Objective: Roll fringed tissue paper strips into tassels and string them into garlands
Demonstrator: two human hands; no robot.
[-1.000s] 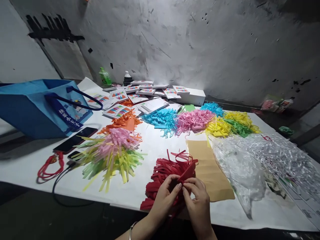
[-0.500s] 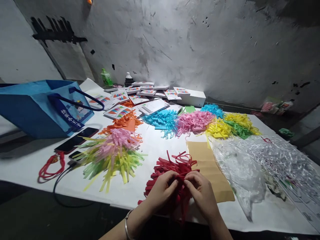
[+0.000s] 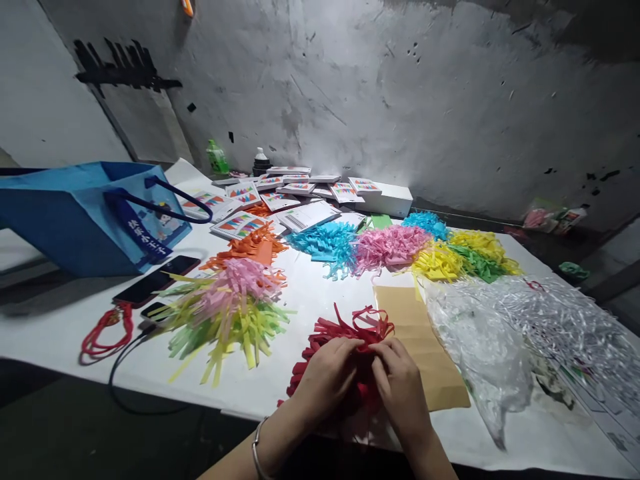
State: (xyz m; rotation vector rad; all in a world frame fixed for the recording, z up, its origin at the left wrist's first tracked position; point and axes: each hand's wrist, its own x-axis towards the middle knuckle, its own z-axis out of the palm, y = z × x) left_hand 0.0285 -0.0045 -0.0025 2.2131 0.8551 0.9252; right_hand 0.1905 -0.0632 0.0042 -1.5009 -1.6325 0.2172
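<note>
A pile of dark red paper fringe (image 3: 313, 345) lies at the near edge of the table, its strips fanning out to the left and away from me. Over it, my left hand (image 3: 327, 373) pinches part of the red fringe between thumb and fingers. Close beside it, my right hand (image 3: 400, 383) grips the same fringe from the right, fingertips almost meeting the left ones. Loose red strips hang below between both hands. The exact fold under my fingertips is hidden.
Left are a pink, yellow and green fringe bunch (image 3: 235, 307), a phone (image 3: 157, 280), red cord (image 3: 107, 331) and blue bag (image 3: 90, 220). Behind lie white packets (image 3: 240, 225) and blue fringe (image 3: 325, 241). Right are brown paper (image 3: 417, 347), clear plastic (image 3: 487, 340) and silver tinsel (image 3: 565, 320).
My fingers have shifted slightly along the red fringe, the left fingers now stretched further over it. The strip that stuck out past my right fingertips no longer shows. The view has moved slightly.
</note>
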